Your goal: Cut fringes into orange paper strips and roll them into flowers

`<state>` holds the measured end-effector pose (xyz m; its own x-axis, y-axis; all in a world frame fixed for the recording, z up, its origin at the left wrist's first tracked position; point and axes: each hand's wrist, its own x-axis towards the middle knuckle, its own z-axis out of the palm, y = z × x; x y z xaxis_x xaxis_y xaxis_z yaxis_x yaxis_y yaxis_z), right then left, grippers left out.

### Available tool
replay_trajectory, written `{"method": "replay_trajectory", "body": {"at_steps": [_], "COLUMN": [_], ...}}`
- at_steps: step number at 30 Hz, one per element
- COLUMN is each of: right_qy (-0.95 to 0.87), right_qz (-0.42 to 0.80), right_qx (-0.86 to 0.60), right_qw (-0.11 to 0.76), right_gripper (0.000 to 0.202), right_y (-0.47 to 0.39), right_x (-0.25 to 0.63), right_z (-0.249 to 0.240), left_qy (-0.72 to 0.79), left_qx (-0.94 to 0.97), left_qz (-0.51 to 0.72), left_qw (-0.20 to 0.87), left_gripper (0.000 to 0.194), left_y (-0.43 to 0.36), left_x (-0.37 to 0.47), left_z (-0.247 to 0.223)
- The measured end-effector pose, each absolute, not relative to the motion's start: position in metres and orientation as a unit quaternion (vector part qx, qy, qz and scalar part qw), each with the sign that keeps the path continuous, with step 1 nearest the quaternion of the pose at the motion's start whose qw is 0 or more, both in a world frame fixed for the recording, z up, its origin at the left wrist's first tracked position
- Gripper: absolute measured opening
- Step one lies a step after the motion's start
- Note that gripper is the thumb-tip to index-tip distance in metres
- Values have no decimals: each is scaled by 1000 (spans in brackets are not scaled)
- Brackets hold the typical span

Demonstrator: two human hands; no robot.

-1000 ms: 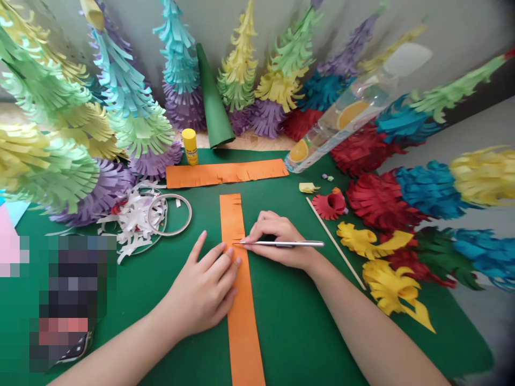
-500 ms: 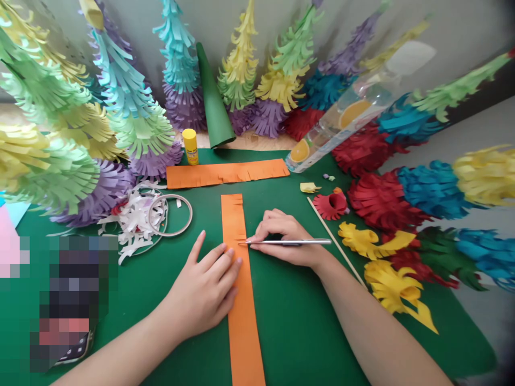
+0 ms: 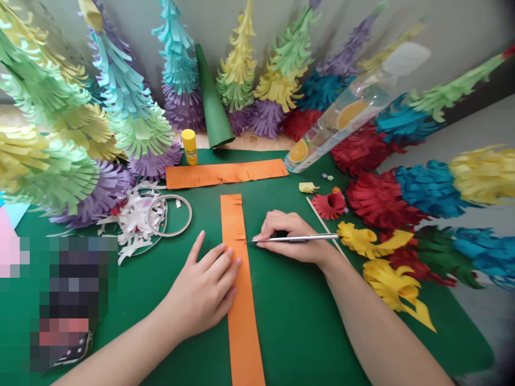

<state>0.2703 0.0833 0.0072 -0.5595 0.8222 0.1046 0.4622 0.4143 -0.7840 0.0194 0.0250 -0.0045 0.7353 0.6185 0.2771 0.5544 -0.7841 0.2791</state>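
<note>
A long orange paper strip [image 3: 246, 332] lies upright in the view on the green mat [image 3: 298, 321], with short cuts along its upper right edge. Spread fingers of my left hand [image 3: 211, 284] rest on the strip's left side. My right hand [image 3: 292, 236] pinches a thin silver craft knife [image 3: 309, 237]; its tip is just at the strip's right edge. Above lies a second orange strip [image 3: 225, 174], placed crosswise, with cuts along its lower edge.
Around the mat stand fringed paper cones, a green cone [image 3: 215, 107], a glue stick [image 3: 189, 147] and a clear bottle [image 3: 341, 115]. Left are a tape ring [image 3: 190, 217], paper scraps [image 3: 137, 220] and a blurred phone [image 3: 74, 346]. Right lie a stick [image 3: 322, 220] and yellow curls [image 3: 392, 281].
My right hand has moved slightly to the right with the knife, whose tip has drawn back from on the strip to its edge. My left hand has stayed in place.
</note>
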Motion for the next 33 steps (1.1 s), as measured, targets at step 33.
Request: {"method": "replay_trajectory", "body": {"at_steps": [33], "right_qy": [-793], "right_qz": [369], "right_qx": [-399], "right_qw": [276], "right_gripper": [3], "right_y": [80], "right_x": [265], "right_z": [2], "left_qy": [285], "left_qx": [949], "left_qz": [134], "left_qw": [30], "left_gripper": [43], "left_y": [27], "left_x": [18], "left_z": [-5]}}
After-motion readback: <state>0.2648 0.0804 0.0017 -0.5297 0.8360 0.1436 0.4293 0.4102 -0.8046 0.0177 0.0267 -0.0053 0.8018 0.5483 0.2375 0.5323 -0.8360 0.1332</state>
